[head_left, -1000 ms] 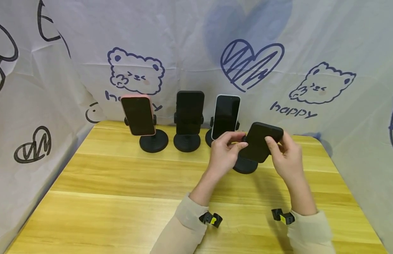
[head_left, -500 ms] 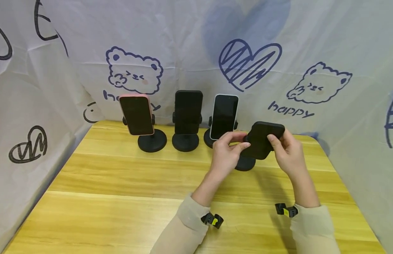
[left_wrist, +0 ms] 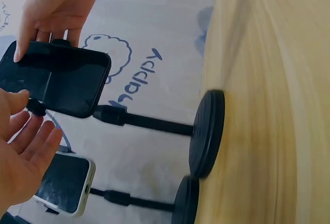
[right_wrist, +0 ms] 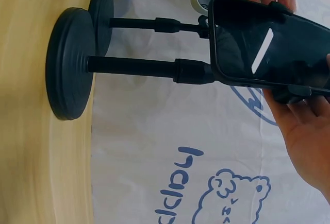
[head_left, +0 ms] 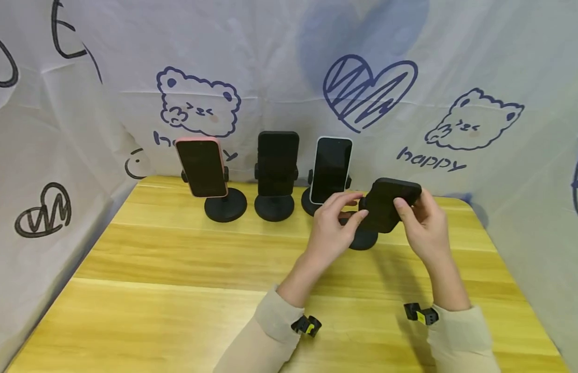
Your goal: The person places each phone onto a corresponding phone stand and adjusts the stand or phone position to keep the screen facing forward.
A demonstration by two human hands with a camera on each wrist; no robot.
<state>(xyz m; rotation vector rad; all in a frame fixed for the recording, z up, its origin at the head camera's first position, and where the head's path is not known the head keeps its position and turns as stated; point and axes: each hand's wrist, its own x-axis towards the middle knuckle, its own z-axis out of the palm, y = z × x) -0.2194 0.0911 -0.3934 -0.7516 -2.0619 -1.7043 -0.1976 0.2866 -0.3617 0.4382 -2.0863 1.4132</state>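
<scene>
My right hand (head_left: 426,228) holds a black phone (head_left: 384,212), thumb on its front and fingers behind it. The phone sits tilted in the clamp of a black phone stand (head_left: 364,241). At the phone's left edge, the thumb and forefinger of my left hand (head_left: 332,228) are around the stand's clamp pad (left_wrist: 36,106); its other fingers spread loosely below. In the right wrist view, a second clamp pad (right_wrist: 291,93) lies against the opposite edge of the phone. The stand's post (right_wrist: 134,67) rises from a round base (right_wrist: 64,64) on the table.
Three more phones stand in similar holders along the table's back: a pink-edged phone (head_left: 202,168), a black phone (head_left: 277,163) and a white-edged phone (head_left: 332,168). Behind them hangs a pale cloth (head_left: 279,62) with drawings. The table (head_left: 153,300) is wooden.
The phone and the stand's top have tipped slightly back and to the right, with both hands staying on them. The other three phones have kept their places.
</scene>
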